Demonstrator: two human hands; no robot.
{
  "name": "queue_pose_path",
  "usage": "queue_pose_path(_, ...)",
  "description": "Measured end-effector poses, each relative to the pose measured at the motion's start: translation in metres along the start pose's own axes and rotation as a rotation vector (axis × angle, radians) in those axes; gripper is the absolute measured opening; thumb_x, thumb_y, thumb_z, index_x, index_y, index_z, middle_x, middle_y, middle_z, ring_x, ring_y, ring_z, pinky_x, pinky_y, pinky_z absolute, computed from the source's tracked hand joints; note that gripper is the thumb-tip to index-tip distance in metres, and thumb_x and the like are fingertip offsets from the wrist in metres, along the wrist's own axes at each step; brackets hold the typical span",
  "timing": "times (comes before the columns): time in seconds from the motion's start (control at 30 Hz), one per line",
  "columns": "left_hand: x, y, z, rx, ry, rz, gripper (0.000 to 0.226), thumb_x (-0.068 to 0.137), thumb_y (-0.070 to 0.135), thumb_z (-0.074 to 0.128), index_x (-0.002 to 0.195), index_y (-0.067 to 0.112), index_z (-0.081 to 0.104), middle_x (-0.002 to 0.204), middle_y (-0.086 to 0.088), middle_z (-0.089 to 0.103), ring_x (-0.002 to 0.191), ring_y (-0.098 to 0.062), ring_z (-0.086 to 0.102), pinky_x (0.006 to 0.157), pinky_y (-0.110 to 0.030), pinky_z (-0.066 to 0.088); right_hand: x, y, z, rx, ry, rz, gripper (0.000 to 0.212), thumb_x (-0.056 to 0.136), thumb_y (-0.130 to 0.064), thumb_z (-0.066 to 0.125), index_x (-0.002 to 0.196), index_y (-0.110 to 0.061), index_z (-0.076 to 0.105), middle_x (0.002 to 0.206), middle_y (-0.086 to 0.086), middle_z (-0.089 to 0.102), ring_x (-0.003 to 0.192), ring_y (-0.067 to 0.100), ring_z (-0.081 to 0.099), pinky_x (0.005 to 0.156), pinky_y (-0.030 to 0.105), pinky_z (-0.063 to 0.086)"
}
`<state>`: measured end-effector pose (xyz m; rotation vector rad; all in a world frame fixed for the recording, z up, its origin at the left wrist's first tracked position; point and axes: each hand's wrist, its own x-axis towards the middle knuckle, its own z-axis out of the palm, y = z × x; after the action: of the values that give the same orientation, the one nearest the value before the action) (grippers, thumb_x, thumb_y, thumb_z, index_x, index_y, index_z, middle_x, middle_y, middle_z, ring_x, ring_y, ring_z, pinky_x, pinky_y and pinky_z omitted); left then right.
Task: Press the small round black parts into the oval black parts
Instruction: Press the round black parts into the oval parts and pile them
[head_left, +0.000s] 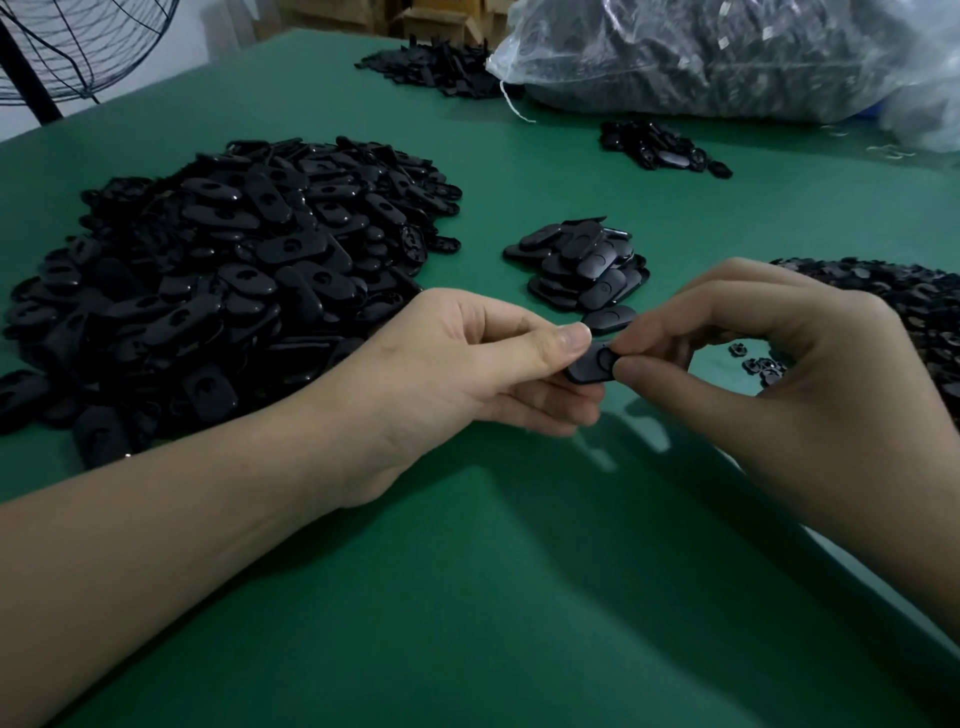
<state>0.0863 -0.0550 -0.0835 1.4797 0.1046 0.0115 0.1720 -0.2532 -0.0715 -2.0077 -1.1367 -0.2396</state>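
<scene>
One flat oval black plastic part (589, 368), pinched
Both left grip (483, 364) and right grip (753, 353) clasp it over the green tabletop (467, 597)

Bare left grip (462, 364), bare right grip (789, 358), bare forearms (182, 525), short plain thumbnail (575, 339)

The left forearm (182, 519) comes in from the lower left and the right forearm (883, 509) from the right edge, so the hands meet mid-view. The left hand (467, 364) lies thumb uppermost, its thumb laid on top of an oval part (587, 368) and its fingers curled beneath. The right hand (789, 374) arches knuckles-up, thumb and forefinger apparently pinching the part's right end.
</scene>
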Motion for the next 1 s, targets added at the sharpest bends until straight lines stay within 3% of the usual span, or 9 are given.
queue_pose_path(0.37,0.000,-0.004,0.002,0.048,0.043,0.016,0.019,0.093,0.016,0.067,0.090,0.001,0.079,0.085,-0.014,0.079,0.075,-0.022,0.078,0.070,-0.028,0.062,0.000,-0.005,0.000,-0.078,-0.005,-0.033,0.005,0.083,-0.022,0.079,0.085,-0.027,0.078,0.085,-0.008,0.068,0.080,0.012,0.067,0.078,0.016,0.047)
queue_pose_path(0.57,-0.001,-0.002,0.002,0.042,0.020,0.016,0.021,0.083,0.021,0.073,0.089,0.002,0.080,0.088,-0.014,0.079,0.078,-0.022,0.078,0.071,-0.028,0.062,-0.001,-0.006,0.000,-0.045,-0.011,-0.010,0.004,0.083,-0.023,0.078,0.085,-0.027,0.078,0.086,-0.011,0.068,0.081,0.012,0.067,0.076,0.014,0.046)
queue_pose_path(0.7,-0.001,-0.004,0.003,0.034,0.044,0.045,0.012,0.086,0.009,0.074,0.092,0.001,0.079,0.084,-0.014,0.079,0.074,-0.018,0.077,0.070,-0.027,0.062,-0.001,-0.006,0.001,-0.034,-0.008,-0.014,0.007,0.084,-0.028,0.077,0.090,-0.031,0.078,0.087,-0.010,0.066,0.084,0.015,0.066,0.078,0.016,0.046)
queue_pose_path(0.8,-0.001,-0.005,0.004,0.022,0.077,0.090,0.017,0.082,0.011,0.074,0.095,0.000,0.078,0.084,-0.014,0.078,0.074,-0.018,0.077,0.071,-0.026,0.062,-0.002,-0.005,0.001,0.010,-0.013,0.012,0.011,0.086,-0.030,0.075,0.095,-0.035,0.078,0.090,-0.007,0.065,0.087,0.018,0.064,0.080,0.019,0.045)
queue_pose_path(0.87,-0.002,-0.005,0.006,0.010,0.113,0.152,0.021,0.079,0.013,0.074,0.096,0.001,0.077,0.084,-0.014,0.079,0.074,-0.018,0.077,0.071,-0.026,0.062,-0.003,-0.006,0.004,0.184,-0.018,0.081,0.014,0.089,-0.025,0.077,0.100,-0.034,0.079,0.091,-0.005,0.068,0.085,0.017,0.066,0.080,0.026,0.048)
queue_pose_path(1.0,-0.003,-0.004,0.011,0.049,0.205,0.325,0.008,0.086,0.005,0.075,0.093,0.007,0.077,0.083,-0.008,0.080,0.076,-0.016,0.078,0.072,-0.022,0.061,-0.005,-0.009,0.013,0.807,0.028,0.455,0.027,0.082,-0.015,0.076,0.107,-0.018,0.070,0.084,0.007,0.067,0.070,0.020,0.061,0.069,0.031,0.054)
